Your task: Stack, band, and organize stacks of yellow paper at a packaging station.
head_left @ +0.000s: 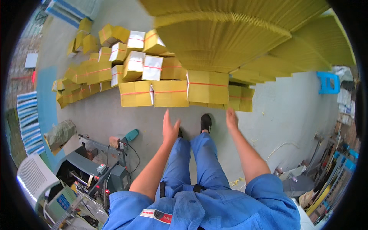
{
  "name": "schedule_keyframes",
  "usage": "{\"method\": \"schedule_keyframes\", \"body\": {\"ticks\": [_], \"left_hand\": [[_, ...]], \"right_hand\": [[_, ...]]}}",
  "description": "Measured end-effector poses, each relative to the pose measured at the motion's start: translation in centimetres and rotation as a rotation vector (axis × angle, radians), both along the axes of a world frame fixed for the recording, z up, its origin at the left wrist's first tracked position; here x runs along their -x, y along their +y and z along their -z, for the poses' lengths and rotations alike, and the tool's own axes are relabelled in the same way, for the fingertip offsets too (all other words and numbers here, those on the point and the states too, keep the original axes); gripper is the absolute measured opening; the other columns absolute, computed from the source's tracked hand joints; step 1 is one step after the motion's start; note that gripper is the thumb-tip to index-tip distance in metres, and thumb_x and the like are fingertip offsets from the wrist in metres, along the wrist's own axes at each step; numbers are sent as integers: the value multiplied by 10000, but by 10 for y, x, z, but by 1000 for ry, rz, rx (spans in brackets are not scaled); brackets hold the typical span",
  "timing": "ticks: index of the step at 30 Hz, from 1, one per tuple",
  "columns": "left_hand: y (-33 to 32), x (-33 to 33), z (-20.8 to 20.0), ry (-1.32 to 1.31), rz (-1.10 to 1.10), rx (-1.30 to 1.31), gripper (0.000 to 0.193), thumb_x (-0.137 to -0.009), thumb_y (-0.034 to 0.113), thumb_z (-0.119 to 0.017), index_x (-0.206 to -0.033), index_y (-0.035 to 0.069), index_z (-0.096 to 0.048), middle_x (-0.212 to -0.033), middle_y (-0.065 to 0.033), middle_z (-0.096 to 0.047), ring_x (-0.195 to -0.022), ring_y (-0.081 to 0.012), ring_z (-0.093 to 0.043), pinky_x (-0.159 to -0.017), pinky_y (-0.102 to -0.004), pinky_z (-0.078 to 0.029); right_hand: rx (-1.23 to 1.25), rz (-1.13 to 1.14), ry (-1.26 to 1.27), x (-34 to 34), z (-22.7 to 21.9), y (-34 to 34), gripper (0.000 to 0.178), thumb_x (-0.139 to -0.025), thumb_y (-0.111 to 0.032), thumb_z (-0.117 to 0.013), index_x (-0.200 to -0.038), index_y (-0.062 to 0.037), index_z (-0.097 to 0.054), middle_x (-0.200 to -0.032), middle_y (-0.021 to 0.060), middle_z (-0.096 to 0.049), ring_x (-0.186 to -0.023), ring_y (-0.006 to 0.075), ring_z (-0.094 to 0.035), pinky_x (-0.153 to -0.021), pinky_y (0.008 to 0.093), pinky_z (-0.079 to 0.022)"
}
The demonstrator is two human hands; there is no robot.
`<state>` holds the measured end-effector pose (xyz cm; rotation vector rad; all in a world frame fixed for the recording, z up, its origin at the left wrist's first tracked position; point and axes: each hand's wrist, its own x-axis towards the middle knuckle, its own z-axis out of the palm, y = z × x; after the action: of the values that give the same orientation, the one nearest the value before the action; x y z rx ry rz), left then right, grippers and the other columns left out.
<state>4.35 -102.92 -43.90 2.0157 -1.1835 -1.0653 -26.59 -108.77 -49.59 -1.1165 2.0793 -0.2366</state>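
"Where's the yellow box (208, 92)?"
"Upper centre of the frame, long side running left to right. The right hand (231, 119) is nearer, by its lower-right corner."
"Grip?"
"Left hand (170, 128) empty, thumb spread wide; right, I can't tell."

Around you spreads a grey floor (283, 122), with machinery (115, 176) near left, a blue stool (335, 79) far right.
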Motion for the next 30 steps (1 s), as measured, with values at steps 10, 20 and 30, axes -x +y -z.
{"method": "schedule_keyframes", "body": {"ticks": [10,20,30], "left_hand": [[569,-93,-123,48,-1236,-873,548,-816,353,-602,-1216,-21,-587,-1228,-250,-592,-1196,-347,-545,-1002,-433,-421],[623,336,-114,-268,-1075,-714,197,-865,184,-512,-911,90,-678,-906,-199,-670,-870,-353,-651,-722,-480,-512],[717,302,-56,294,-1467,-694,361,-875,228,-587,-1202,74,-592,-1067,-152,-612,-867,-298,-633,-815,-377,-521]], "right_hand": [[-663,-1227,-692,-177,-124,231,360,-877,-316,-601,-1157,-101,-675,-1126,111,-686,-1045,242,-637,-911,348,-482],[-231,-2104,242,-290,-24,77,321,-749,-337,-661,-869,-48,-734,-873,198,-699,-854,331,-685,-785,399,-529],[320,-3538,458,-494,-16,417,190,-772,-196,-577,-803,-78,-722,-842,152,-701,-864,326,-683,-741,431,-536]]}}
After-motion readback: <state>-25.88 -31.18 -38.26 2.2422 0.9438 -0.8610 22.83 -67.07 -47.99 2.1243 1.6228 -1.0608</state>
